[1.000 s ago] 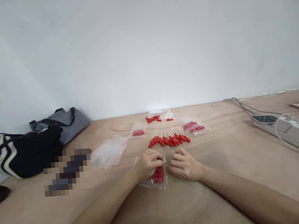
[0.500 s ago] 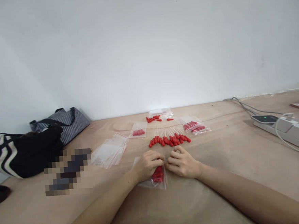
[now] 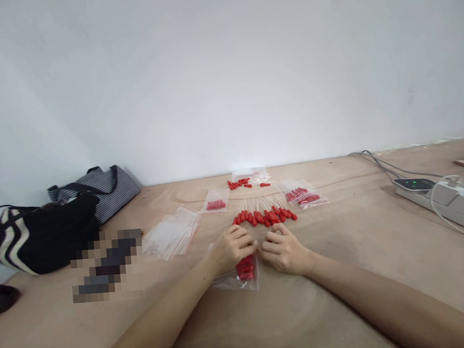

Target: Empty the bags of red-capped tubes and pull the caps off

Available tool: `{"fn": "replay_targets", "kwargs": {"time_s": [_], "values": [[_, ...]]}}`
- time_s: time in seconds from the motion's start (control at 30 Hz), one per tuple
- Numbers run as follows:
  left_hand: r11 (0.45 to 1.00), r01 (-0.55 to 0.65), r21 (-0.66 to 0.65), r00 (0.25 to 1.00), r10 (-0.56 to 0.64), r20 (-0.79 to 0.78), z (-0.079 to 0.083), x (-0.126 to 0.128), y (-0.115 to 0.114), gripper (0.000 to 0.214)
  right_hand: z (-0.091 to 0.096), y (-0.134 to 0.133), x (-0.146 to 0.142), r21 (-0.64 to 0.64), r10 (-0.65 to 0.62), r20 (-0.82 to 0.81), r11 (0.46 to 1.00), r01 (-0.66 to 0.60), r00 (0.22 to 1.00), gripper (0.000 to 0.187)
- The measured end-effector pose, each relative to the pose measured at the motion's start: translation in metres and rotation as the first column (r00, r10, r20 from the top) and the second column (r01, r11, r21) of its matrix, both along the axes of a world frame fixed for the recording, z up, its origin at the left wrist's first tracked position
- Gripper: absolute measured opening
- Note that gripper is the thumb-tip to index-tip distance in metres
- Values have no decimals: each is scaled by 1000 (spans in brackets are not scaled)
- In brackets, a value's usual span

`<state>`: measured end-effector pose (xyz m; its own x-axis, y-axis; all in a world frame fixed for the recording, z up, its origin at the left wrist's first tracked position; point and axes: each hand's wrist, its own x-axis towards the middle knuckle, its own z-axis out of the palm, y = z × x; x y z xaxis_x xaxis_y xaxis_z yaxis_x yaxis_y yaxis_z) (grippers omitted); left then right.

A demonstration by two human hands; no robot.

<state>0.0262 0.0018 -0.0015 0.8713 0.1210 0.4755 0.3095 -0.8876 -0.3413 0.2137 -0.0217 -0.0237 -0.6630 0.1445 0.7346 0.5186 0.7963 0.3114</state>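
In front of me lies a clear zip bag [image 3: 231, 283] with red rubber bulbs [image 3: 245, 268] showing through the plastic. My left hand [image 3: 235, 247] is closed over its upper part, with the fingertips at the bag's right side. My right hand [image 3: 283, 250] is curled, thumb and fingers pinched at that same edge; the exact grip is partly hidden. Just beyond both hands, droppers [image 3: 265, 216] with red bulbs and thin pale stems are fanned out, bulbs towards me.
Flat zip bags [image 3: 170, 234] overlap on the left. Filled bags lie behind at the centre [image 3: 216, 202] and right [image 3: 303, 194]. Loose red bulbs [image 3: 238, 183] sit near the wall. Cloth bags [image 3: 45, 235] stand at left, a power strip [image 3: 448, 201] at right.
My left hand has shifted slightly up and to the right along the zip bag's edge. My right hand stays nearly in place, still curled at the edge.
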Motion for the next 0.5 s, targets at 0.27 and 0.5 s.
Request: {"fn": "replay_targets", "kwargs": {"time_s": [0.27, 0.5], "values": [[998, 50, 32, 986, -44, -159, 6, -2, 4, 23, 4, -1, 0, -14, -33, 171, 999, 36, 985, 35], [947, -96, -307, 995, 82, -59, 11, -8, -4, 21, 5, 0, 10, -257, 7, 192, 965, 43, 981, 21]]}}
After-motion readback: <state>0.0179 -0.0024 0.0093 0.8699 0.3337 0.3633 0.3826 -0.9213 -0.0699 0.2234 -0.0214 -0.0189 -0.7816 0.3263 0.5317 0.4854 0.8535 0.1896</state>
